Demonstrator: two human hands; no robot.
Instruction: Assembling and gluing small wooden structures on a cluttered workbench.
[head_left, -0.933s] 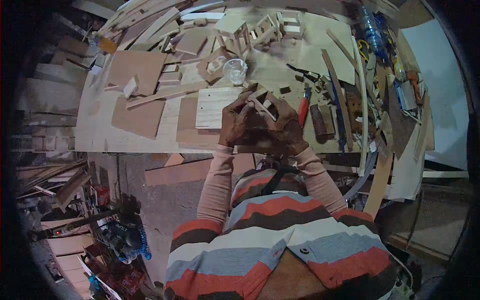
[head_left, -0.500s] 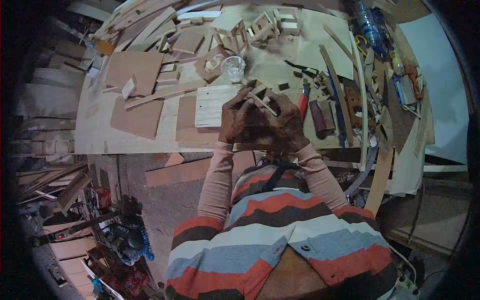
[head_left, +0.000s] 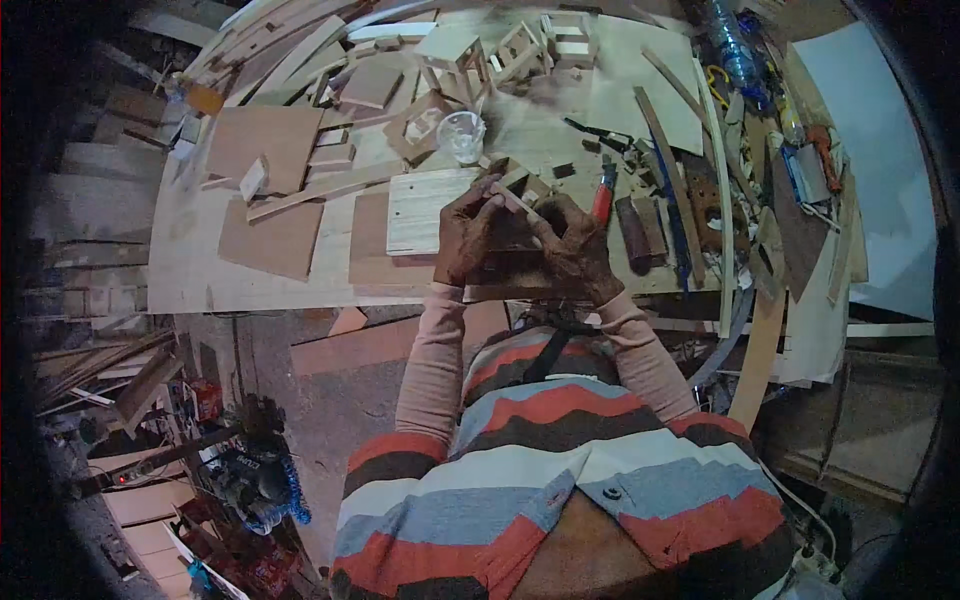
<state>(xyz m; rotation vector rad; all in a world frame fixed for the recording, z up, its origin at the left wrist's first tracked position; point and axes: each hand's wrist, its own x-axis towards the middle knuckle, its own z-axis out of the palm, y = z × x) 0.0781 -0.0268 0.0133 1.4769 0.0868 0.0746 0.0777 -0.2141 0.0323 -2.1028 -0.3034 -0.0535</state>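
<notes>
My left hand pinches one end of a small pale wooden strip just above the near edge of the worktable. My right hand has its fingers closed at the strip's other end. Some small wooden pieces lie just beyond the fingers, partly hidden by them. Left of my left hand lies a pale wooden panel on top of a brown board. A clear plastic cup stands past my left hand. A red-handled tool lies close to my right hand.
Brown boards and wood strips cover the table's left side. Small wooden frames stand at the back. On the right lie a dark reddish roll, long sticks and a clear bottle.
My right hand's fingers have shifted along the strip, and the strip's angle has changed slightly. My left hand keeps its pinch. The whole view has moved a little.
</notes>
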